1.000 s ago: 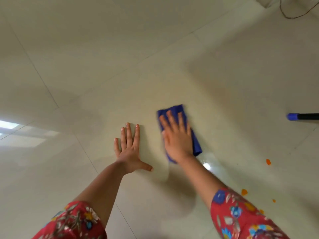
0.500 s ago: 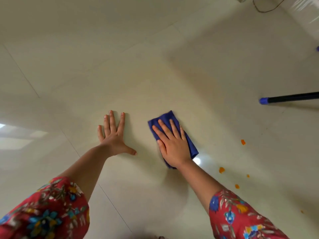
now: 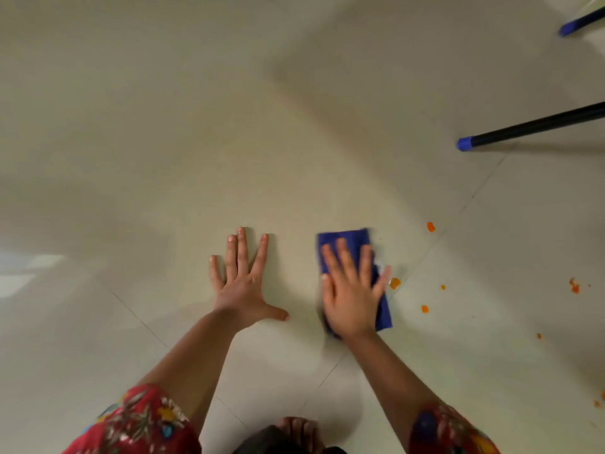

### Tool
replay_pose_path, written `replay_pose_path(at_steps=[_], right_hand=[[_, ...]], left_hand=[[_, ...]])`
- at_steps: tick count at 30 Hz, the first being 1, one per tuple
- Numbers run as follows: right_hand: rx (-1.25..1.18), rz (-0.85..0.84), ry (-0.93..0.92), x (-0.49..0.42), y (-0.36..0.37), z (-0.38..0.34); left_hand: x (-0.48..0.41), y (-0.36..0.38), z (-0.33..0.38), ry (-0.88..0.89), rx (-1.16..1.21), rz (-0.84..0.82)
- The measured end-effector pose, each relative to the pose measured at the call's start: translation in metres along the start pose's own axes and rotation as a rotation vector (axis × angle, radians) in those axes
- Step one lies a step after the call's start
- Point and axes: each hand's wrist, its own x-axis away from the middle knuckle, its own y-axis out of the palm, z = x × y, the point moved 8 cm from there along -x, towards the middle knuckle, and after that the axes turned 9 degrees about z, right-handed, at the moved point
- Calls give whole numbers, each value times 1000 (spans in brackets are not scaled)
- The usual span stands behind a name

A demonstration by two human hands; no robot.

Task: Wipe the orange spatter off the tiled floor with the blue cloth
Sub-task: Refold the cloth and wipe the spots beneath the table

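Note:
A folded blue cloth (image 3: 347, 239) lies flat on the pale tiled floor (image 3: 163, 126). My right hand (image 3: 352, 290) presses on it with spread straight fingers and covers most of it. Just right of the cloth sits an orange drop (image 3: 395, 283), close to my little finger. More orange spatter lies further right: a drop (image 3: 430, 227) above, a drop (image 3: 424, 309) below, and a smear (image 3: 574, 285) near the right edge. My left hand (image 3: 244, 280) rests flat on the floor, fingers spread, left of the cloth.
A black pole with a blue end cap (image 3: 466, 144) slants in from the right above the spatter. Another blue-tipped pole (image 3: 569, 27) shows at the top right corner. My bare foot (image 3: 299, 432) is at the bottom middle.
My right hand has slid the cloth to the right, up to the nearest orange drop. The view has shifted, showing more spatter at the right. My left hand stays planted.

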Motion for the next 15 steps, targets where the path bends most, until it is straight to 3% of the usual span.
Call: replay_pose_path(at_steps=[2, 4, 7, 9, 10, 12, 15], right_hand=[[4, 23, 317, -30, -1, 45], [-42, -5, 448, -66, 4, 49], [-81, -4, 175, -65, 7, -12], [-64, -55, -106, -3, 6, -41], [-61, -59, -157, 28, 1, -34], [-40, -37, -67, 51, -5, 20], [13, 24, 312, 8, -7, 99]], left_hand=[[-1, 1, 0, 3, 5, -10], [-1, 2, -1, 2, 6, -23], [-2, 4, -2, -8, -11, -32], [-1, 2, -3, -12, -13, -22], [-1, 1, -2, -9, -12, -14], [-1, 0, 1, 3, -7, -15], [0, -1, 1, -1, -18, -19]])
